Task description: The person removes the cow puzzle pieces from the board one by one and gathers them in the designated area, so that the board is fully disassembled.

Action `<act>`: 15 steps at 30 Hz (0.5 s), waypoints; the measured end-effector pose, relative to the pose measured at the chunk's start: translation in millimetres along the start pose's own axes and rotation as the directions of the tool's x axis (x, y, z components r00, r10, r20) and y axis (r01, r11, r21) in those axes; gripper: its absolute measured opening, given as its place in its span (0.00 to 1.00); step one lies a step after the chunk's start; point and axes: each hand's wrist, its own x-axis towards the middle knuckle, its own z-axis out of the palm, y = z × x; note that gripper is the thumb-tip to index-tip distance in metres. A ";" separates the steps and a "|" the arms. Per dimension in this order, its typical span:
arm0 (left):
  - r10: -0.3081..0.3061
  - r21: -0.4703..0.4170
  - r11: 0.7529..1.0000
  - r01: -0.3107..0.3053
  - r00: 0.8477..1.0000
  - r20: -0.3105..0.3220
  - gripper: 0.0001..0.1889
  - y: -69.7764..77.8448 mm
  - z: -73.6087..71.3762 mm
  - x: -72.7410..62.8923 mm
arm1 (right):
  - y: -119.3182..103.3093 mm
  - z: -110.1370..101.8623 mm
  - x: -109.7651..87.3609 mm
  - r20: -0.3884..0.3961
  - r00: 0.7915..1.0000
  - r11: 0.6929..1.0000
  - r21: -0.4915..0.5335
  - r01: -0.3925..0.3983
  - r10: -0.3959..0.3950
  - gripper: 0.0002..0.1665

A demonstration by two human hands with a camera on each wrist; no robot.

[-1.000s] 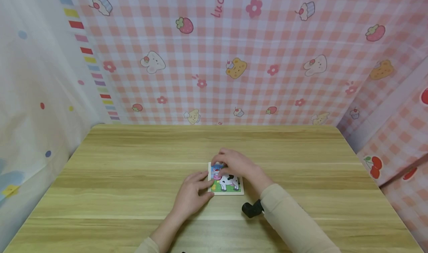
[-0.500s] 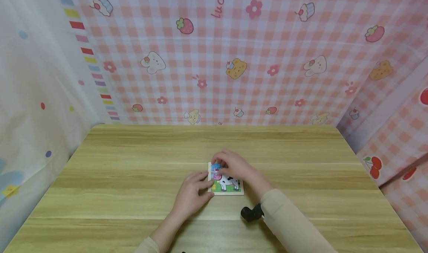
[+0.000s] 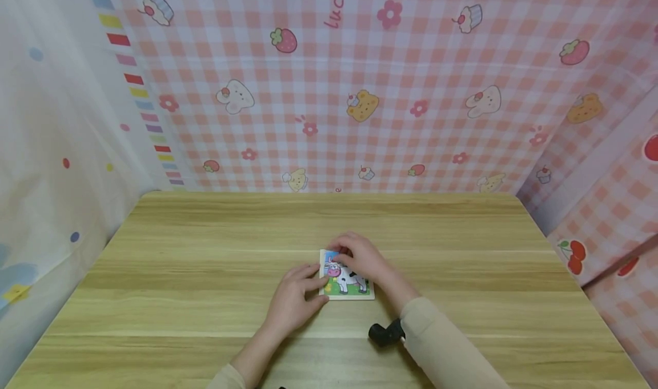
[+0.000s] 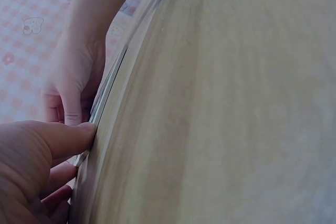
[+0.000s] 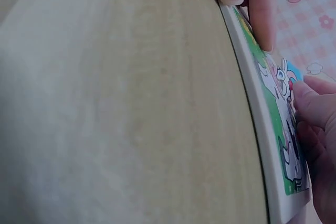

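A small square cow puzzle [image 3: 352,286] with a white frame lies on the wooden table. My left hand [image 3: 295,297] rests at its left side, the fingers fairly straight. One fingertip lies on the picture and the thumb touches the near left corner. Over the upper right part of the picture is my right hand [image 3: 362,257], its thumb and fingers bent together. In the right wrist view, they pinch a puzzle piece [image 5: 292,71] with blue and part of the cow's head on it, its edge standing up from the picture. The right hand hides the puzzle's far right corner.
The wooden table [image 3: 205,235] stretches around the puzzle to a pink checked cloth [image 3: 308,63] hanging behind. A black wrist device [image 3: 385,333] juts out beside the right sleeve [image 3: 442,337]. More printed cloth hangs at both sides.
My right hand has shifted slightly right and toward me, showing more of the cow's head. The left hand has stayed in place at the frame.
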 end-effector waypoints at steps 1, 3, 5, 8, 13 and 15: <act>0.000 0.000 1.000 0.000 1.000 0.001 0.20 -0.1 0.1 0.0 | 0.3 0.8 -0.1 -0.009 1.000 1.000 0.006 -0.009 0.009 0.11; 0.000 -0.001 1.000 0.000 1.000 0.000 0.20 0.2 0.0 -0.2 | 1.2 1.9 0.0 -0.024 1.000 1.000 0.019 -0.011 0.011 0.09; 0.001 0.000 1.000 -0.001 1.000 -0.001 0.20 0.3 0.0 -0.3 | 1.4 2.0 -0.2 -0.035 0.999 0.999 0.042 -0.007 0.008 0.07; 0.007 0.005 1.000 -0.007 1.000 -0.005 0.20 0.7 0.0 -0.6 | 2.6 1.0 -1.6 -0.050 0.999 0.995 0.095 0.012 -0.008 0.04; 0.016 0.012 1.000 -0.016 1.000 -0.016 0.20 1.2 0.1 -0.8 | 5.0 -3.0 -8.6 -0.066 0.998 0.977 0.212 0.001 0.014 0.03; 0.013 0.009 1.000 -0.013 1.000 -0.017 0.20 1.5 0.0 -0.9 | 5.4 -5.6 -12.8 -0.074 0.997 0.968 0.251 -0.019 0.039 0.02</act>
